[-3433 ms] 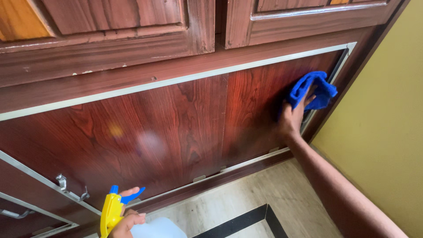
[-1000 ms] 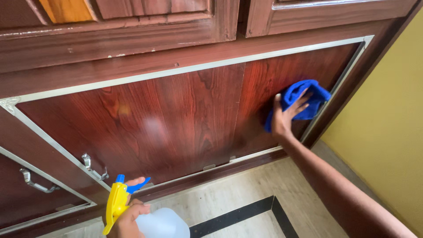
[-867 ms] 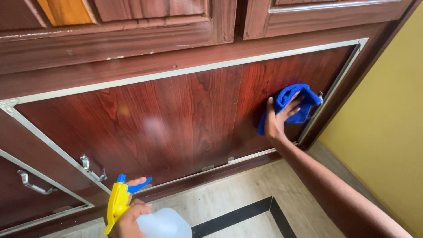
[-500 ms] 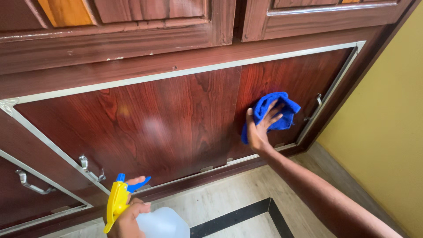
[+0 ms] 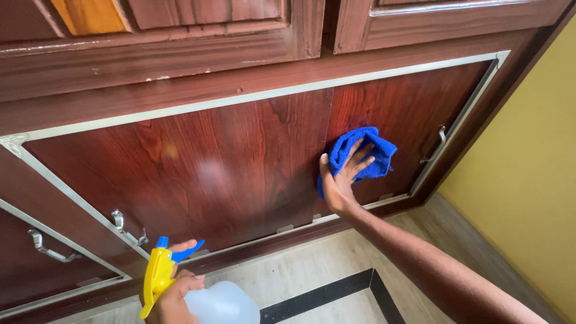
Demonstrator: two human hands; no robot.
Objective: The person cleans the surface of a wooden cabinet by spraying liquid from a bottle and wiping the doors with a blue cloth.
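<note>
the bottom edge cuts off the spray bottle (image 5: 219, 305) and most of the left hand (image 5: 171, 303) gripping it. the right hand (image 5: 341, 180) covers the middle of the blue cloth (image 5: 366, 153). the left cabinet door's handle (image 5: 51, 247) is partly hidden behind the frame.

Yellow wall (image 5: 528, 198) on right, pale tiled floor (image 5: 312, 270) w/ black stripe (image 5: 336, 294), metal handles (image 5: 129, 228) on lower left doors, carved wood panels (image 5: 180, 24) up top.

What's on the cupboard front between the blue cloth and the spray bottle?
In the head view, only bare polished wood door lies between blue cloth and spray bottle; a metal handle sits off left.
</note>
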